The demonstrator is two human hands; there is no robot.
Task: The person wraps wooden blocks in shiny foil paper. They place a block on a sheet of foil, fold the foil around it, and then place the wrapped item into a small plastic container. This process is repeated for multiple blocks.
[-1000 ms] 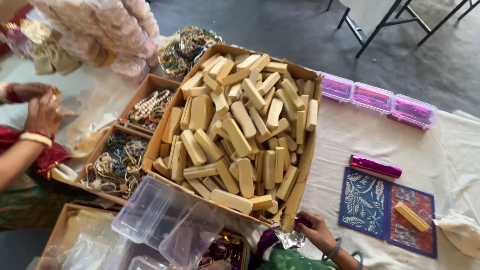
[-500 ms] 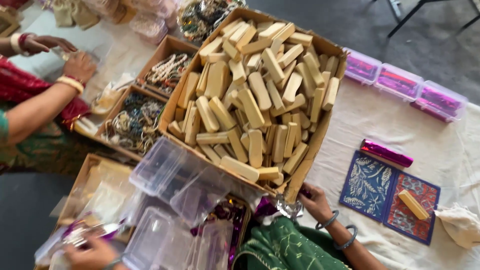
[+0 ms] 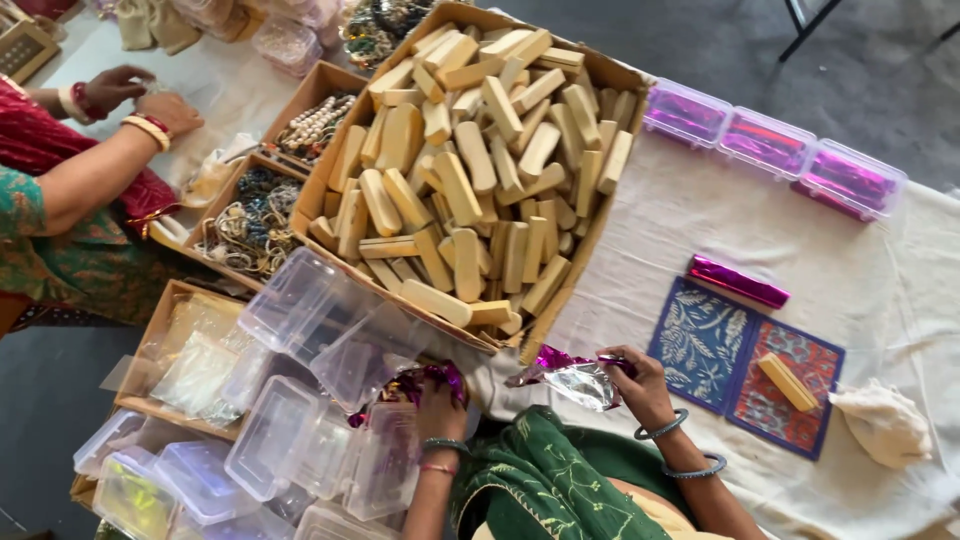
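Left hand (image 3: 440, 400) newly up, gripping purple foil (image 3: 420, 380); right hand (image 3: 640, 385) pinching foil wrapper (image 3: 575, 380).

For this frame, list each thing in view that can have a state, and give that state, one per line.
Large cardboard box: open, heaped with pale wooden blocks.
Three lidded boxes: closed, purple inside, in a row.
Clear plastic boxes: piled loosely.
Foil wrapper: crumpled, held by right hand.
Left hand: on purple foil among the boxes.
Purple wrapped bar: wrapped, lying on the cloth.
Wooden block: unwrapped, on the red mat.
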